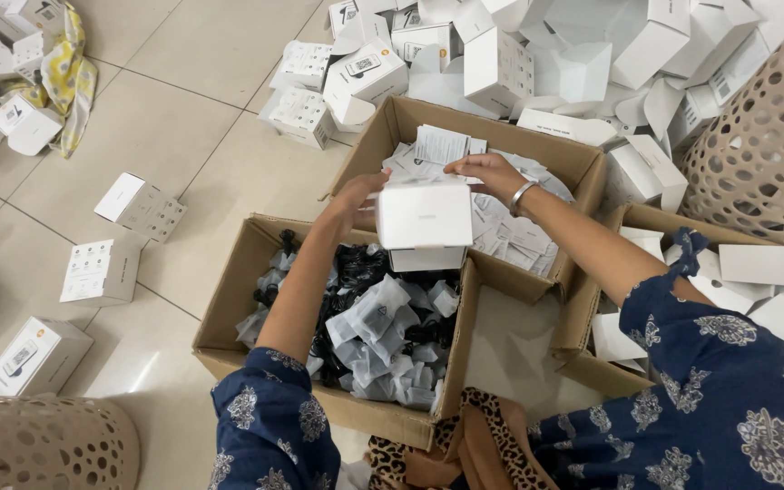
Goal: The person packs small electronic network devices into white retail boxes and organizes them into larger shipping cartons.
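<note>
**Two hands on one white box, above three open cartons**

Three brown cardboard cartons stand open on the tiled floor [192, 118]. The near carton [229, 313], at about 7 o'clock from the middle of the view, is filled with black cables in small clear bags [376, 318], too many to count. The far carton [519, 150], at 12 o'clock, holds a heap of folded white paper leaflets [510, 231]. The right carton [583, 318], at 3 o'clock, holds flat white card pieces [755, 265].

One small white box [425, 218] is held up at the centre, above the edge where the near and far cartons meet. Its lid part sits on a slightly narrower lower part that shows beneath it.

The left hand [356, 201] is pressed against the box's left side at 9 o'clock, fingers curled round the edge. The right hand [487, 171], with a metal bangle [521, 195] on the wrist, lies over the box's top back corner at 1 o'clock, fingers bent and spread, gripping it from above.

Loose white boxes lie about: five on the floor at 8 to 9 o'clock, a cluster at 10 o'clock by a yellow patterned cloth [70, 73], and a large heap [537, 54] at 12 to 1 o'clock, uncountable. Two perforated beige baskets show, one [764, 145] at 2 o'clock, one [38, 445] at 8 o'clock.
</note>
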